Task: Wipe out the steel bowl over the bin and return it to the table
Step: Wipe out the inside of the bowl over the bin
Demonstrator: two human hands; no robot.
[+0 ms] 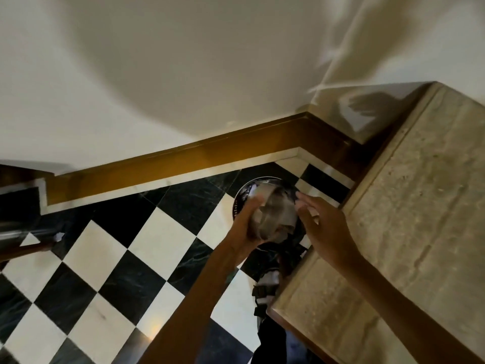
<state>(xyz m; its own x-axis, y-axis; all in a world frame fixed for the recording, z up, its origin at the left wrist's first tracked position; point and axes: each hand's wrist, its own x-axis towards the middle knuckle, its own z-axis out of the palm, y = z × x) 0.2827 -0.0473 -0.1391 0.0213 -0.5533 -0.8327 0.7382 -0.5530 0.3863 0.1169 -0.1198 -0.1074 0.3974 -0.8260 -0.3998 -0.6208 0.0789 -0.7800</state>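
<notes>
Nearest, two bare arms reach out over the black and white floor (110,258). On the right is the stone table (420,206), and its top looks bare where we can see it. A bit farther, the left hand (248,227) is wrapped around the steel bowl (274,214) and holds it tipped. The right hand (322,227) is open, fingers spread, just beside the bowl. I see no cloth in it. Right under the bowl sits the round bin (240,199), by the far wall (183,74). The bowl is over the bin, so I think the wiping is going on or nearly done. Putting the bowl on the table is left.
</notes>
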